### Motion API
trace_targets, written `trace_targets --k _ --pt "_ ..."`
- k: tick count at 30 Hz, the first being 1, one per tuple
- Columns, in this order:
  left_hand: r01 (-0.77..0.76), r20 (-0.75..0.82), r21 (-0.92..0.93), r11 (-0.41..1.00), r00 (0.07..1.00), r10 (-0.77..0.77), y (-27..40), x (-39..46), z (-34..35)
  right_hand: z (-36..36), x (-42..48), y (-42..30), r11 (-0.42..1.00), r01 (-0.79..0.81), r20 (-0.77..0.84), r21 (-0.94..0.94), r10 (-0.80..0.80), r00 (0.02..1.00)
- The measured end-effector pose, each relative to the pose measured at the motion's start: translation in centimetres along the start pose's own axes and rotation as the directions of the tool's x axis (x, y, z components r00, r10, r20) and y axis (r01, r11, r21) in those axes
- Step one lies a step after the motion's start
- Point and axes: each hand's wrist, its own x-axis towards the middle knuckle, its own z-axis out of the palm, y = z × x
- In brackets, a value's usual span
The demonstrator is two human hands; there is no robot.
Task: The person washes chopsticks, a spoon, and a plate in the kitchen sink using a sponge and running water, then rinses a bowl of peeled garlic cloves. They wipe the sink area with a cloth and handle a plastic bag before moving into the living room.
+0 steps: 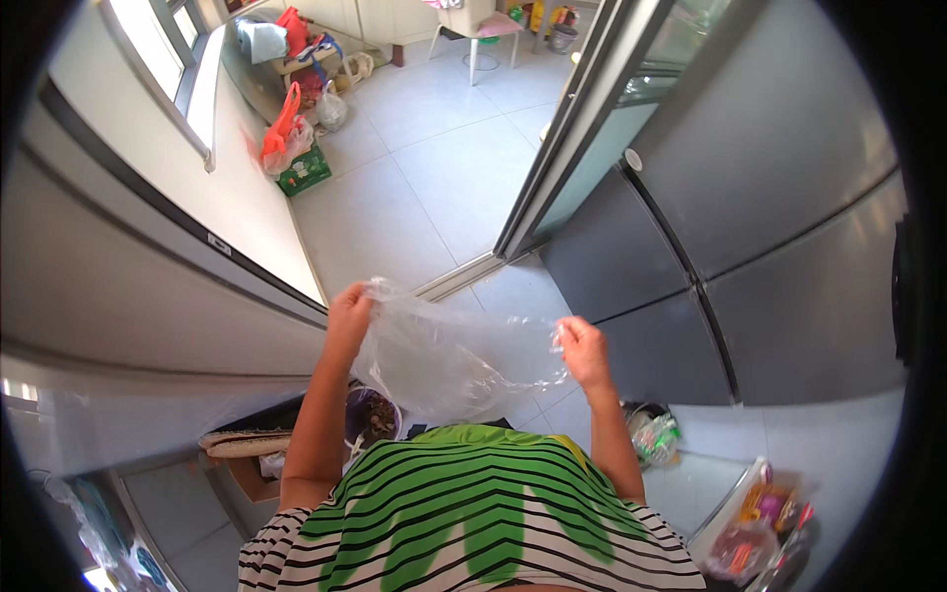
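Note:
A clear plastic bag [436, 359] is stretched out in front of my body, above the tiled floor. My left hand [350, 314] pinches its upper left edge, and my right hand [584, 348] grips its right edge. Between the two hands the film sags, and the floor shows through it. Behind the bag's lower left side, near my left forearm, stands a round bin [373, 414] with brown scraps inside. Both forearms reach forward from a green and white striped top.
A grey fridge [636, 244] stands to my right, beside a sliding glass door frame [547, 177] and its floor track [459, 274]. Ahead left are a green box [305, 172] and bags by the wall. A chair [477, 26] is farther off. Plastic bottles [655, 436] lie right.

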Motion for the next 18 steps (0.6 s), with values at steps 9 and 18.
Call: trace_targets --k 9,18 --pt "-0.194 -0.380 -0.174 0.965 0.918 0.116 16.2 6.5 1.9 -5.2 17.0 -13.1 0.895 0.234 -0.182 0.379 -0.175 0.967" --pt "-0.217 -0.333 -0.167 0.962 0.931 0.152 18.0 19.1 -0.9 -1.6 33.5 -20.4 0.845 0.356 -0.269 0.399 -0.263 0.926"
